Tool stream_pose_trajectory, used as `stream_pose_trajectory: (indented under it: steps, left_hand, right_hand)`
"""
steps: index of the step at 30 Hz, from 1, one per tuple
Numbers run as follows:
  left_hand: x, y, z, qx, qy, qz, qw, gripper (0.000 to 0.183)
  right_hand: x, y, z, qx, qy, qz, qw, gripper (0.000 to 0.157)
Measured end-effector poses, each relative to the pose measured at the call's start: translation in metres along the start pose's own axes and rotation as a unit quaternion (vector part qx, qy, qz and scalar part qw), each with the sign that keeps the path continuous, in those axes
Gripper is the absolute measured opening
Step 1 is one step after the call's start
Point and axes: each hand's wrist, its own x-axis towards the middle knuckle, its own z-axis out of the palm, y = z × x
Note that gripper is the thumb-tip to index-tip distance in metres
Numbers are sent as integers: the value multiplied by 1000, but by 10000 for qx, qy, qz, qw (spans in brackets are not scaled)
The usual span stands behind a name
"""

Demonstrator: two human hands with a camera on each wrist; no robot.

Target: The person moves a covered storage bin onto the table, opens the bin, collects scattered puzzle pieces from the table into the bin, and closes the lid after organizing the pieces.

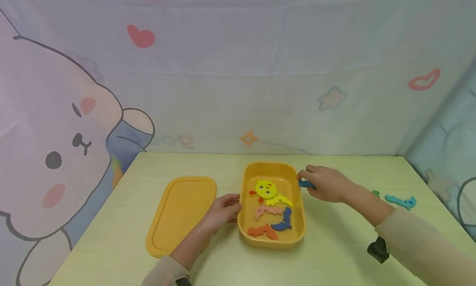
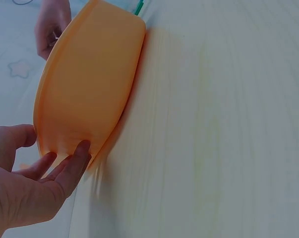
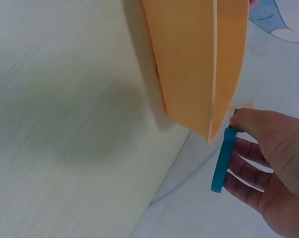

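Observation:
A yellow-orange plastic box (image 1: 271, 243) stands in the middle of the table. Inside lie flat foam pieces: a yellow round face (image 1: 265, 189), a yellow curved piece (image 1: 279, 201), a pink piece (image 1: 267, 212), a dark blue piece (image 1: 284, 220) and an orange piece (image 1: 262, 231). My left hand (image 1: 223, 213) rests its fingers against the box's left wall, its thumb by the rim in the left wrist view. Between thumb and fingers, my right hand (image 1: 327, 184) pinches a flat blue foam piece (image 3: 223, 161) beside the box's right rim.
A matching yellow-orange lid (image 1: 182, 215) lies flat on the table (image 1: 334, 253) left of the box. To the right lie a teal foam piece (image 1: 401, 201) and a green piece (image 1: 375, 193), partly hidden by the right forearm. A printed curtain (image 1: 230, 91) hangs behind the table.

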Motion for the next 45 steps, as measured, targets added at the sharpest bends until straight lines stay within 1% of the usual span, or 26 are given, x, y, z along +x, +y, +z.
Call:
stream_pose_trajectory:
  steps: [13,19,25,31,34,39,42,45]
  left_hand:
    - [1,-1,-1,10,-35,13,10000,43]
    - [0,-1,-2,-2,-71,-72,9999,42]
    - [1,-2,-3,-40,-129,-47,9999,43]
    - [2,-3,-3,-26,-140,-31,9999,43]
    - [2,-3,-3,9,-127,-58,9999,43]
    - [2,-3,-3,24,-115,-51,9999,44]
    - [2,-4,-3,-13,-136,14,9999,45]
    - [3,-5,-3,-79,-173,66,9998,44]
  right_hand:
    - [18,-27,8,-46,-86,-261,9996,28]
    - [25,-36,9,-54,-58,-334,9994,27]
    - [31,-49,7,49,-183,-394,9990,27]
    - [35,-60,10,60,-116,-670,9977,28]
    - [37,-64,13,48,-50,-839,9965,26]
    - [39,-69,18,6,119,-1095,9939,27]
    - [40,-72,20,24,128,-1135,9934,24]
    - [41,-76,21,33,8,-1120,9937,22]
